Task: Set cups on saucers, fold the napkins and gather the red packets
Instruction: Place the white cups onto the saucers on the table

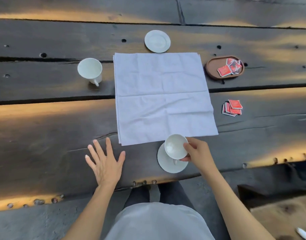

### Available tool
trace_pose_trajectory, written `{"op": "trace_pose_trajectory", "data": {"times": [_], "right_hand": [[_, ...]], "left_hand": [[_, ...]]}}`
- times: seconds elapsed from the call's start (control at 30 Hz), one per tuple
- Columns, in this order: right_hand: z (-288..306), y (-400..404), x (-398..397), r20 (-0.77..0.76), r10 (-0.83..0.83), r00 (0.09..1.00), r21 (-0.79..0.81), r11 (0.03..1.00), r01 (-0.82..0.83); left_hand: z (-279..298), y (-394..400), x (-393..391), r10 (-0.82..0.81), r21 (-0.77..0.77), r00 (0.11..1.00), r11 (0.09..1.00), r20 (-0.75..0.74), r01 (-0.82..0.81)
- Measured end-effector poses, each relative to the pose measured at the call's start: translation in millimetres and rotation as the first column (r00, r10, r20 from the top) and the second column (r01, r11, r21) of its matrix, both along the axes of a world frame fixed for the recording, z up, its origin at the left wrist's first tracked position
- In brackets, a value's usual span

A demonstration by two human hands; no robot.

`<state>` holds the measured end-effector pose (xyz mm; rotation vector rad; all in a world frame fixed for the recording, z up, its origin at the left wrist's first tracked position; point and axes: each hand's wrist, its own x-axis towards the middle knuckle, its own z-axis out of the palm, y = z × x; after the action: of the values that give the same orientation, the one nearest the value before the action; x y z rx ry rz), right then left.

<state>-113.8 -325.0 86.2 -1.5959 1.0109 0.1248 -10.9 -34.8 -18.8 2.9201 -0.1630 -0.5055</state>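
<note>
Dark plank table (44,135) carries a creased white napkin (162,97). Just below it, my right hand (197,151) grips a white cup (174,146) over its saucer (166,163); my left hand (105,163) lies spread flat, holding nothing.

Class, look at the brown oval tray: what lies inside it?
Inside the brown tray lie red packets, loosely piled toward its right end; the left end is bare. Overlap hides their exact count and whatever lies beneath.

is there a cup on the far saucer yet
No, the far saucer is bare; the second cup stands on the table planks, left of the napkin.
</note>
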Motion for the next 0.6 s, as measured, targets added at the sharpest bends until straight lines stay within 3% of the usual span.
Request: {"op": "trace_pose_trajectory", "data": {"times": [0.6], "right_hand": [[-10.1, 2.2, -22.0, -0.06, 0.075, 0.995, 0.022, 0.997, -0.074]], "left_hand": [[2.8, 2.1, 1.6, 0.002, -0.004, 1.0, 1.0, 0.002, -0.002]]}}
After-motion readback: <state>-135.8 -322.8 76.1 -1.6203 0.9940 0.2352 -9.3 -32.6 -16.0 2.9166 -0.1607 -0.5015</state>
